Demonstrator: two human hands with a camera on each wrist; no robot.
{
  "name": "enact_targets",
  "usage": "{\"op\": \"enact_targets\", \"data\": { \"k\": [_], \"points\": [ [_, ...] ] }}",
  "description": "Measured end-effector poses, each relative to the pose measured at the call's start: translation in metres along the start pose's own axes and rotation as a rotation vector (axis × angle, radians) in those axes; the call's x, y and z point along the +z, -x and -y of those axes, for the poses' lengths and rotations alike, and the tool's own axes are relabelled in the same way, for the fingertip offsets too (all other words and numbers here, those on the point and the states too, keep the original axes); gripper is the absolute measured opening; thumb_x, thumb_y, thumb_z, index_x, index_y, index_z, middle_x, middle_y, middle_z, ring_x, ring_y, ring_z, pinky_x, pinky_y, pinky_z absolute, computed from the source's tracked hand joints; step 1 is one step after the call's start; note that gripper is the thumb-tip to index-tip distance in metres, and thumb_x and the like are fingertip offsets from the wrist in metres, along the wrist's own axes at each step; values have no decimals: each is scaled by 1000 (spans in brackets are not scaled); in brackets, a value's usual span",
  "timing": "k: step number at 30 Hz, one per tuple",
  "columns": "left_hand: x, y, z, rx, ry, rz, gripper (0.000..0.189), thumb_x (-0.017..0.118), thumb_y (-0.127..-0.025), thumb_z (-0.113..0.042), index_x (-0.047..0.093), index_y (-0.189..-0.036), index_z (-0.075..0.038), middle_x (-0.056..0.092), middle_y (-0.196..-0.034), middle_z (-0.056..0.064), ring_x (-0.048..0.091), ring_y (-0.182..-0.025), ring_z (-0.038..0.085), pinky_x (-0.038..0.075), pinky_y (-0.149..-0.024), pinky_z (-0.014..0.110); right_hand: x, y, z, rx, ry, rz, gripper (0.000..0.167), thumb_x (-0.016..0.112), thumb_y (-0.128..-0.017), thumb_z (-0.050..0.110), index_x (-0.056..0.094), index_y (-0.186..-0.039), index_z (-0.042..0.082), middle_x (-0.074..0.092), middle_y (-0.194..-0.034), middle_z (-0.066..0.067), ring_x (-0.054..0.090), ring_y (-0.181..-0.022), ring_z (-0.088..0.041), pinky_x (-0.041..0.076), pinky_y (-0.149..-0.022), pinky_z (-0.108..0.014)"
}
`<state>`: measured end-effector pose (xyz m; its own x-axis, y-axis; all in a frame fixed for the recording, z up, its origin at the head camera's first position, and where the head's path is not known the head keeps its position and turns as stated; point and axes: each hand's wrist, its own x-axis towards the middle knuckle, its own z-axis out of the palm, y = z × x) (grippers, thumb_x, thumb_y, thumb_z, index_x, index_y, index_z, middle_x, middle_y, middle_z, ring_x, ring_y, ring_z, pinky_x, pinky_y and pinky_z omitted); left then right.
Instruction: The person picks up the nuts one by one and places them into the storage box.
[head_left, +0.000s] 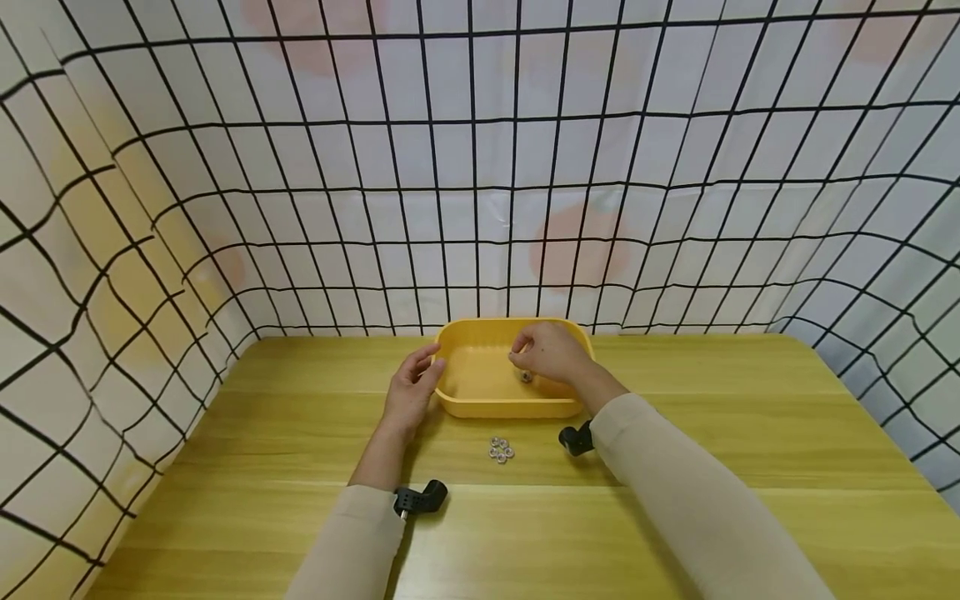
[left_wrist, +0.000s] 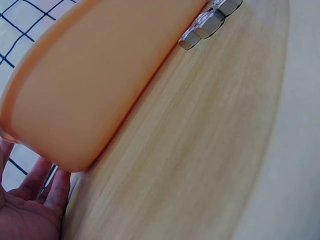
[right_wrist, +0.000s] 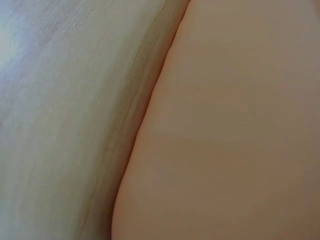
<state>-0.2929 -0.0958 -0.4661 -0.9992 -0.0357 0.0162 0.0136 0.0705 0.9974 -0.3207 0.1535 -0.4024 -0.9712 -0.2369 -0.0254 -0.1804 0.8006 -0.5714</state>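
A yellow plastic tray (head_left: 510, 409) with rounded corners stands on the table. My left hand (head_left: 409, 395) is at its left end, fingers loosely extended and fingertips right at the rim; in the left wrist view these fingers (left_wrist: 59, 192) lie by the tray's corner. Over the tray's right part reaches my right hand (head_left: 552, 354), its thumb and fingers bent together. A metal hex nut (head_left: 527, 377) shows just beneath it; I cannot tell whether the fingertips hold anything. Several more hex nuts (head_left: 502, 451) sit clustered on the table before the tray. The tray's wall (right_wrist: 225, 130) fills much of the right wrist view.
The wood-grain table (head_left: 712, 417) stretches out on both sides of the tray. Behind it hangs a white cloth with a black grid (head_left: 495, 217), which also encloses the left and right sides. A black wrist camera (head_left: 576, 439) on the right wrist sits close to the tray's near wall.
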Motion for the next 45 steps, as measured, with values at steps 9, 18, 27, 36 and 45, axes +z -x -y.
{"op": "enact_targets", "data": {
  "k": [9,18,27,36,45],
  "points": [
    [2,1,0,-4,4,4,41,65,-101,-27,61,-141,-15,53,-147,18,47,-141,32,46,-108,45,0,2,-3,13,-24,-9,16,70,-96,28,74,-98,13,71,-89,-3,59,-66,-15,48,-65,-31],
    [3,5,-4,-21,15,14,42,64,-102,-27,60,-142,-15,52,-147,18,48,-138,31,46,-106,41,2,2,-6,25,-28,-30,16,70,-95,27,74,-99,12,71,-87,-3,57,-64,-15,48,-63,-30],
    [3,1,0,-16,7,13,42,65,-102,-29,60,-141,-16,52,-148,18,47,-141,33,45,-111,48,-3,-1,-8,34,-19,-60,18,70,-95,29,74,-101,12,71,-91,-3,57,-68,-15,47,-64,-29],
    [1,0,0,-3,6,10,41,64,-102,-28,61,-141,-16,52,-148,18,44,-144,33,43,-113,48,-10,0,0,-10,-43,-70,20,69,-94,29,74,-103,12,73,-93,-4,60,-73,-16,48,-67,-29],
    [0,1,-1,3,10,14,42,64,-102,-28,60,-142,-16,51,-148,19,44,-143,33,42,-114,49,-16,9,15,-30,-62,-72,21,69,-94,32,74,-104,15,73,-95,-3,64,-78,-18,52,-68,-31]
  ]
}}
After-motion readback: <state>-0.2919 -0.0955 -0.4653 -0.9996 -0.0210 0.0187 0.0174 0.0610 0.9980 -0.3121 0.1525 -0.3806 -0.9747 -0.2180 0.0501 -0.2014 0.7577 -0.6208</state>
